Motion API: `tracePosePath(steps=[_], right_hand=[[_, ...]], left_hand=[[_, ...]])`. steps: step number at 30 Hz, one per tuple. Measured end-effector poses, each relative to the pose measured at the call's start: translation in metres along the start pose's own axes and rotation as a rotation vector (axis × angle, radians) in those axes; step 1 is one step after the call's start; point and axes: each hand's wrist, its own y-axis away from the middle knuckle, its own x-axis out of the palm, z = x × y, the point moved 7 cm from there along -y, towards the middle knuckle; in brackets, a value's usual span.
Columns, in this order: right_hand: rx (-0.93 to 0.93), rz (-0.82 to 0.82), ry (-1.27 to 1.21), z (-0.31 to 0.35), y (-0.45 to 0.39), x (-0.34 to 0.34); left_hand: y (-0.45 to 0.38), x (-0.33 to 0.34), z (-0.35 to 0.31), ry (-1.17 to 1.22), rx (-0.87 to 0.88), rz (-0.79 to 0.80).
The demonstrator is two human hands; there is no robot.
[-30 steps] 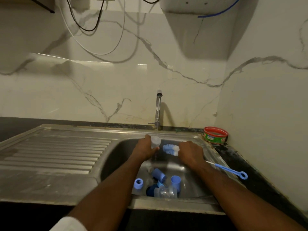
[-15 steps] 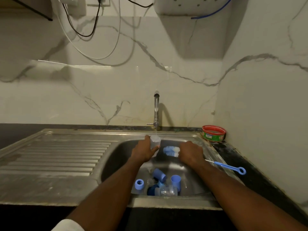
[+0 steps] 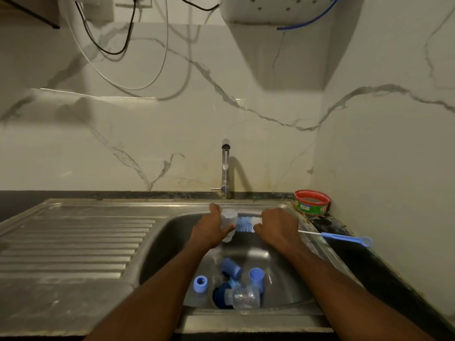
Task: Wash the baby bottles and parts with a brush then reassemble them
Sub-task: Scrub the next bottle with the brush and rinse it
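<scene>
1. The left hand (image 3: 213, 228) is curled round a clear bottle (image 3: 228, 223), holding it over the sink (image 3: 170, 232) under the tap (image 3: 225, 168).
2. The right hand (image 3: 277, 228) grips a blue and white brush (image 3: 246, 223), its bristles right beside the bottle.
3. Down in the basin lie a blue ring (image 3: 200, 283), a blue cup (image 3: 256, 276), another blue cap (image 3: 231, 267) and a second clear bottle (image 3: 242, 297).
4. A thin blue brush (image 3: 344, 237) rests on the sink's right edge; a red-rimmed tub (image 3: 312, 202) sits on the bench corner.
</scene>
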Motion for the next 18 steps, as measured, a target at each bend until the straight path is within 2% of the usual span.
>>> tracePosePath(steps=[5,8,10,15,18], right_hand=[[0.043,-0.137,-0.069,-0.007,-0.005,-0.013],[-0.013,-0.234,-0.218,-0.004,-0.007,-0.014],[-0.049,-0.279,-0.195,0.004,-0.005,-0.018],[-0.148,-0.193,-0.149,0.033,-0.002,-0.015],[-0.167,-0.219,-0.156,0.033,0.0,-0.019]], left_hand=[[-0.012,0.0,0.02,0.077,0.01,0.002],[-0.018,0.002,0.019,0.27,0.045,-0.038],[-0.021,0.006,0.014,0.355,0.065,-0.06],[-0.019,0.019,0.0,0.31,0.144,0.082],[-0.021,0.008,0.006,0.335,0.095,0.002]])
